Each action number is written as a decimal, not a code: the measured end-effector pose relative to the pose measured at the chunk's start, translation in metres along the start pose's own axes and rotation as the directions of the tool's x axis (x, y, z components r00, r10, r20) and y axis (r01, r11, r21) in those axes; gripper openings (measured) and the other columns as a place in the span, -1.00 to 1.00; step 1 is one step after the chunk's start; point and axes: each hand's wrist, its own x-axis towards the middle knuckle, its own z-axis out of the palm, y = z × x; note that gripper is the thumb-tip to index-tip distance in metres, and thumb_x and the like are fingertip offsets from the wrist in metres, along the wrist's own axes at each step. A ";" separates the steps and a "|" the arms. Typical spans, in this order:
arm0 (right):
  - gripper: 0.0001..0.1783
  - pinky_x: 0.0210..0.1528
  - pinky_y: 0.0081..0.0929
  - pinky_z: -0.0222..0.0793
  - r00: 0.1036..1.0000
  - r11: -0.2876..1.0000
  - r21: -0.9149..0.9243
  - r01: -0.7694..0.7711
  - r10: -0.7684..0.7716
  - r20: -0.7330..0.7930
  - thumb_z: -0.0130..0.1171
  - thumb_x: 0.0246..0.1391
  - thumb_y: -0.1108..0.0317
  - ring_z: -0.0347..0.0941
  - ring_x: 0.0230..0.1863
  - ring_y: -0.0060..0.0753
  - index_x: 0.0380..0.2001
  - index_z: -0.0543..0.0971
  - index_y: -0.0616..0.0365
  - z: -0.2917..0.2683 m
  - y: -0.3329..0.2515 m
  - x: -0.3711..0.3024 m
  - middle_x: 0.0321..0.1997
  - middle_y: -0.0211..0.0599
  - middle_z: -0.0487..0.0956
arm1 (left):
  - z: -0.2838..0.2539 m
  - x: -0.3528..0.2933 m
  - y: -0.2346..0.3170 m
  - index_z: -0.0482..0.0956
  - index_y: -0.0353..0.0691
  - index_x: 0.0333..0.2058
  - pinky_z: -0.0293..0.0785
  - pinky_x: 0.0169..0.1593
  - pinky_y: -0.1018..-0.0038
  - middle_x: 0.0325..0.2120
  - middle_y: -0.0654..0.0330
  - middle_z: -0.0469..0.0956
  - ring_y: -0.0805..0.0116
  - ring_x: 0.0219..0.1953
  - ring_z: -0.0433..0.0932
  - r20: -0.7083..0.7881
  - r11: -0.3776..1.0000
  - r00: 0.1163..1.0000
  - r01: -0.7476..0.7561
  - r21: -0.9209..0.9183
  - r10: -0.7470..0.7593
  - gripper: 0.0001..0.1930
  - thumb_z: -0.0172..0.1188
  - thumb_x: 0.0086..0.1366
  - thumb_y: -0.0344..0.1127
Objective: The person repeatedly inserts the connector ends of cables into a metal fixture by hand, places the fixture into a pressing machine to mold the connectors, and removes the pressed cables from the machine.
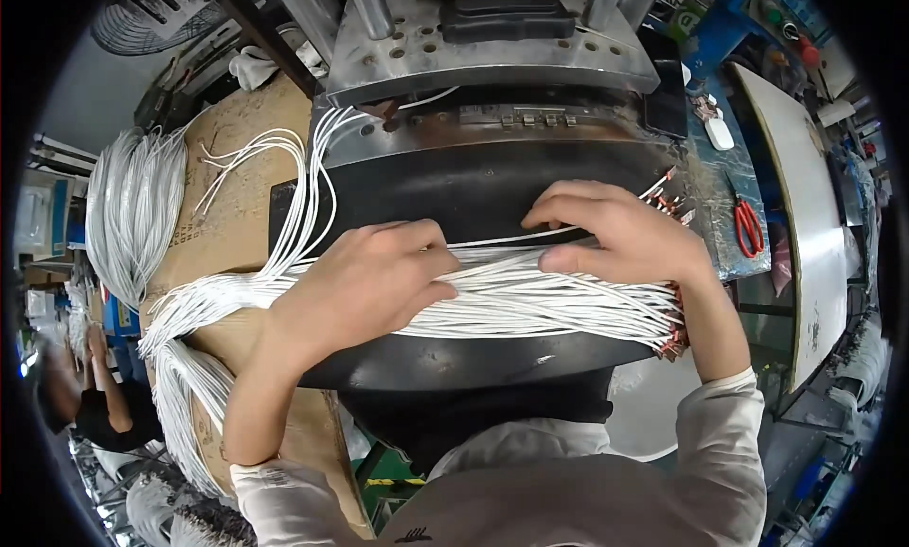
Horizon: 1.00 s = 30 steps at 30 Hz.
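Observation:
A thick bundle of thin white cables (540,301) lies across a black work surface (407,192). Reddish-brown tips gather at its right end. Over the bundle's left part rests my left hand (365,277), fingers bent and closed on white cables; the fingertips are partly hidden. One white cable (497,239) runs from there along the bundle's far side, under the fingers of my right hand (625,230). That hand stays open over the bundle, thumb apart from its fingers. More cables trail left over cardboard and hang down its near side.
Beyond the surface stands a metal press (492,60) with posts. A coil of grey-white cable (137,211) lies on cardboard (237,202) at left. Red-handled pliers (748,227) and a white device (718,133) lie on the right bench. Another person (104,396) works at far left.

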 end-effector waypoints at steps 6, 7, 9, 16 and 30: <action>-0.61 -0.01 -0.25 0.45 0.997 0.996 0.044 -0.076 0.076 -0.002 0.28 0.06 0.31 0.57 -0.12 -0.07 -0.06 0.56 0.28 -0.001 -0.029 0.002 -0.16 -0.11 0.62 | -0.004 -0.003 0.009 0.60 -0.36 -0.28 0.51 -0.28 0.35 -0.35 0.13 0.58 0.14 -0.36 0.58 -0.144 0.987 0.984 -0.091 0.129 0.110 -0.80 0.32 0.25 -0.33; -0.62 -0.03 -0.26 0.45 0.989 0.988 0.032 -0.149 0.149 -0.003 0.28 0.03 0.32 0.58 -0.16 -0.08 -0.09 0.57 0.27 0.001 -0.039 0.001 -0.21 -0.14 0.63 | 0.000 -0.010 0.012 0.61 -0.34 -0.29 0.51 -0.29 0.35 -0.36 0.14 0.58 0.15 -0.36 0.58 -0.275 0.995 0.957 0.101 0.016 -0.093 -0.84 0.32 0.23 -0.37; -0.63 -0.04 -0.26 0.45 0.973 0.973 0.018 -0.228 0.229 -0.013 0.29 0.01 0.33 0.59 -0.20 -0.10 -0.11 0.58 0.27 -0.012 -0.048 -0.007 -0.25 -0.17 0.64 | 0.005 -0.018 0.014 0.63 -0.30 -0.33 0.50 -0.30 0.35 -0.37 0.15 0.58 0.15 -0.37 0.57 -0.438 0.870 0.751 0.412 -0.273 -0.493 -0.90 0.32 0.18 -0.44; -0.45 -0.16 -0.23 0.47 0.980 0.890 -0.450 -0.078 0.150 0.128 0.32 -0.12 0.33 0.59 -0.40 -0.12 0.02 0.54 0.22 -0.094 -0.020 -0.035 -0.37 -0.17 0.65 | 0.033 0.010 -0.001 0.65 -0.32 -0.27 0.44 -0.46 0.47 -0.48 0.11 0.61 0.32 -0.54 0.54 -0.514 0.989 0.854 -0.001 0.150 0.079 -0.90 0.33 0.24 -0.45; -0.61 -0.34 -0.55 0.46 0.908 0.982 -0.038 -0.183 0.184 0.376 0.23 0.26 0.18 0.61 -0.33 -0.50 -0.03 0.56 0.28 -0.084 -0.002 -0.007 -0.39 -0.31 0.67 | 0.054 0.013 -0.002 0.59 -0.35 -0.18 0.30 -0.48 0.62 -0.60 0.26 0.53 0.59 -0.57 0.43 -0.618 0.883 0.695 0.052 -0.466 -0.367 -0.87 0.21 0.39 -0.41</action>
